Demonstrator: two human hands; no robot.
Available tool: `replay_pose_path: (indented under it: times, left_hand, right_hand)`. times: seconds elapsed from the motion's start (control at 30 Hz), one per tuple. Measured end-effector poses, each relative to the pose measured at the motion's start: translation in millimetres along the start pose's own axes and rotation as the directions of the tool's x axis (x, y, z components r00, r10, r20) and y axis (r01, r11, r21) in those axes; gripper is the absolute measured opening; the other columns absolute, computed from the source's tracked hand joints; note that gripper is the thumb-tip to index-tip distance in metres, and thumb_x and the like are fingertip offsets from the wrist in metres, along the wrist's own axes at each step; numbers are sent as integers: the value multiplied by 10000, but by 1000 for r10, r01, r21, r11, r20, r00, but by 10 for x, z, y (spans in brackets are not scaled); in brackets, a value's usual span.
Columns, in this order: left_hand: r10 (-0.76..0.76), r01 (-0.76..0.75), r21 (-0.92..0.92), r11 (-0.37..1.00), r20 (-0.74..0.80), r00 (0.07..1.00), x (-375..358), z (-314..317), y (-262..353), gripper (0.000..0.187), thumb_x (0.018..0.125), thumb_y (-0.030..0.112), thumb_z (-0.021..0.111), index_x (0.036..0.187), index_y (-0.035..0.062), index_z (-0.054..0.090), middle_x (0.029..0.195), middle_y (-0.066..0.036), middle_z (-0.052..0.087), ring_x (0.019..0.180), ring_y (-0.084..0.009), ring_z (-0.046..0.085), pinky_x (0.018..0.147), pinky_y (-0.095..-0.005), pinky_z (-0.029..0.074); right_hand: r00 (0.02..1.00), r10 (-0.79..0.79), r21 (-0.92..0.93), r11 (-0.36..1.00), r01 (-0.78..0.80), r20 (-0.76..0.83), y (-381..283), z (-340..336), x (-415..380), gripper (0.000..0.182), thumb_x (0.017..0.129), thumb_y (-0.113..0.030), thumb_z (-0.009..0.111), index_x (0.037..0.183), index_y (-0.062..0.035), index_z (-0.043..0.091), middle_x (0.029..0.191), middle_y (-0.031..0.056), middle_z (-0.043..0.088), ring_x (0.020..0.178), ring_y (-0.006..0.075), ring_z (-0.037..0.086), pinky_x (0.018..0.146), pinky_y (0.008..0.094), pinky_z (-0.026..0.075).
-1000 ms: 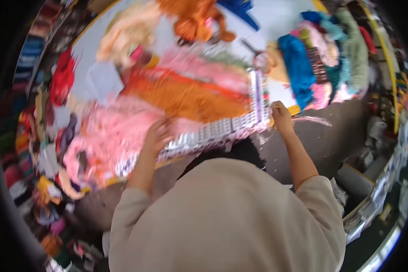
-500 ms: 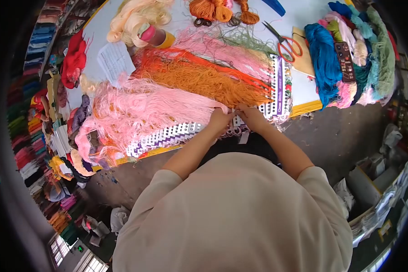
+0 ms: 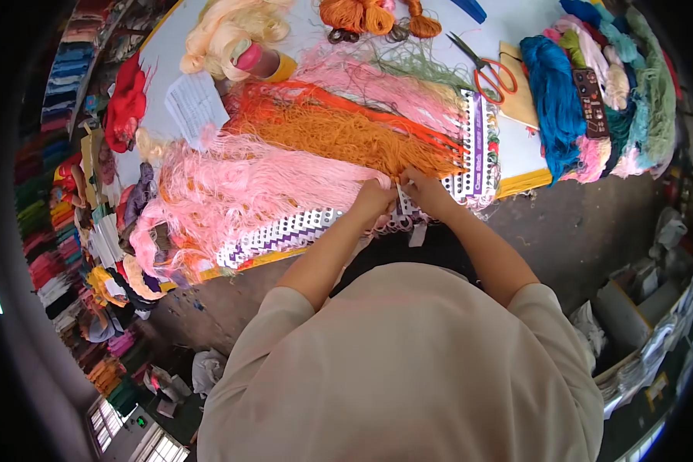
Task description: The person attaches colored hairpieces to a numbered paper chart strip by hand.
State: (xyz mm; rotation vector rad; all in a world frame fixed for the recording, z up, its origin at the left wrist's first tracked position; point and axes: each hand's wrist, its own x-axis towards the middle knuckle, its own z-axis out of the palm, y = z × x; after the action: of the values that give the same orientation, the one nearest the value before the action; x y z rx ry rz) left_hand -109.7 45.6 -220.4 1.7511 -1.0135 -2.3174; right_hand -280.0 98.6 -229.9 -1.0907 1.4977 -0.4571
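Observation:
My left hand (image 3: 376, 199) is closed on the gathered end of a fanned-out bundle of pink embroidery thread (image 3: 262, 173). Just to its right, my right hand (image 3: 429, 192) pinches at the lower tip of the brown-orange thread (image 3: 354, 138); its fingertips partly hide what they grip. Between the hands shows part of a white thread card with punched holes and purple print. More of these cards lie to the right, including a card (image 3: 479, 146) with orange-red threads (image 3: 408, 129) reaching it, and a stack of cards (image 3: 285, 231) lies under the pink thread.
Scissors (image 3: 494, 77) with red handles lie beyond the cards on a brown envelope (image 3: 520, 96). Blue skeins (image 3: 550, 100) and a dark remote-like object (image 3: 590, 100) are at right. A written sheet (image 3: 195, 106), a thread cone (image 3: 258, 60) and cream skeins (image 3: 231, 35) sit at far left.
My right hand has risen slightly, its fingers now bent over the orange thread's tip. More of the card shows between the hands. The left hand stays at the pink thread.

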Motion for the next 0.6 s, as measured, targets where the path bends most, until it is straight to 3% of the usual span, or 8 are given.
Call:
replay_pose_path:
  times: [0.03, 0.1, 0.17, 0.23, 0.27, 0.37, 0.5, 0.6]
  left_hand:
    - [-7, 7, 46, 999, -9, 1000, 22, -1, -14, 157, 849, 106, 616, 706, 50, 587, 561, -39, 529, 446, -126, 476, 414, -283, 361]
    - [-8, 10, 90, 996, -23, 1000, 75, -59, -79, 153, 847, 105, 613, 709, 39, 599, 567, -48, 550, 458, -130, 499, 422, -283, 374]
    - [205, -185, 334, 924, -27, 978, 88, -209, -173, 119, 833, 114, 601, 802, 2, 626, 619, -78, 605, 446, -169, 519, 424, -285, 398]
    - [311, -266, 300, 916, -114, 944, 2, -411, -151, 140, 833, 119, 599, 833, -16, 638, 674, -72, 648, 483, -143, 542, 463, -269, 422]
    - [226, -205, 140, 969, -156, 962, -15, -505, -156, 146, 863, 124, 601, 858, -17, 637, 716, -76, 666, 505, -114, 545, 457, -257, 415]
    - [148, -145, 43, 988, -83, 985, -93, -576, -105, 174, 928, 160, 610, 933, -14, 626, 785, -82, 676, 516, -78, 514, 460, -217, 387]
    - [110, -122, -106, 987, -111, 988, -92, -474, -91, 188, 933, 174, 620, 963, -12, 616, 835, -95, 699, 511, -69, 500, 460, -209, 372]
    - [138, -134, 36, 990, -114, 984, -84, -438, -74, 210, 928, 175, 629, 1009, -19, 619, 842, -94, 698, 495, -67, 461, 457, -210, 354]
  right_hand:
    - [1000, 0, -3, 1000, 0, 3, -19, -10, -16, 139, 929, -184, 559, 1027, -91, 527, 764, 178, 650, 687, 327, 662, 662, 432, 500]
    - [999, 45, 38, 998, -45, 17, -59, -22, -24, 116, 922, -163, 579, 1011, -106, 529, 663, 85, 602, 616, 194, 620, 592, 347, 478]
    - [999, 33, 11, 999, -33, 14, -100, -23, -68, 129, 920, -163, 572, 1023, -96, 535, 705, 115, 630, 649, 236, 648, 625, 376, 492]
    - [1000, 19, -12, 1000, -18, 8, -60, -9, -60, 144, 917, -164, 565, 1035, -85, 540, 747, 145, 659, 681, 277, 676, 658, 405, 506]
    - [999, 17, 25, 1000, -17, -35, 36, 23, -26, 156, 910, -163, 575, 1042, -85, 545, 749, 145, 660, 690, 273, 678, 664, 402, 507]
    - [998, 32, 69, 997, -28, -61, 161, 49, 26, 187, 891, -160, 602, 1059, -89, 560, 773, 145, 668, 719, 270, 681, 682, 396, 508]
    - [998, 10, 48, 999, -8, -59, 156, 54, 29, 187, 880, -155, 620, 1046, -87, 565, 791, 140, 668, 725, 266, 678, 681, 387, 506]
    - [997, -12, 23, 1000, 14, -80, 185, 72, 25, 188, 873, -155, 632, 1037, -87, 569, 791, 135, 668, 716, 255, 675, 668, 378, 504]
